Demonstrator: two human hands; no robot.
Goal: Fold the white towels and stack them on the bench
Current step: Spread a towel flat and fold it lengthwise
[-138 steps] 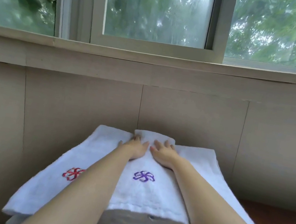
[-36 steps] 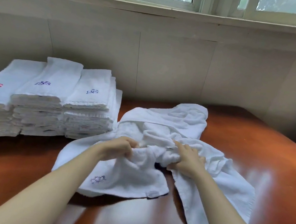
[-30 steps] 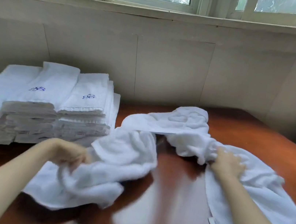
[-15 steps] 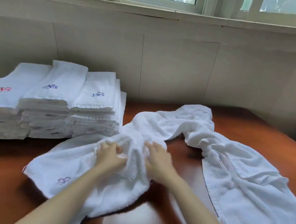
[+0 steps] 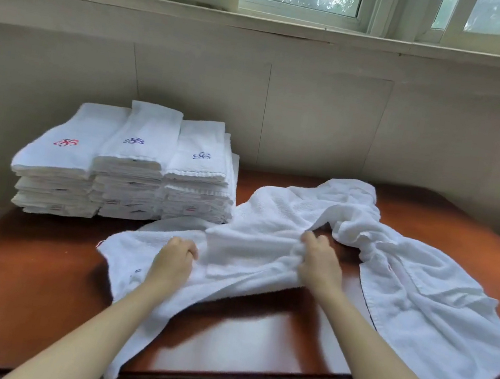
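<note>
Near towel lies loose and rumpled across the middle of the red-brown bench, its near left corner hanging over the front edge. Second loose towel sprawls to the right, touching or overlapping the first at the far end; cannot tell where one stops. Folded stack sits far left against the wall, three columns, embroidered marks on top

Left hand: grip closed, fingers curled round a bunch of the near towel's left part. Right hand: grip closed too, fingers pinching a gathered ridge near the towel's middle

Handling, as judged: terry cloth, soft, limp, light for its bulk, no stiffness to hold a shape. Not slippery; the pile gives fingers plenty to bite. Polished bench lets cloth slide easily, so the overhanging corner could drag more off

Where to hold: mid-cloth bunches only crumple it. Better to find the hemmed edge and take two corners, then pull taut and lay flat
</note>
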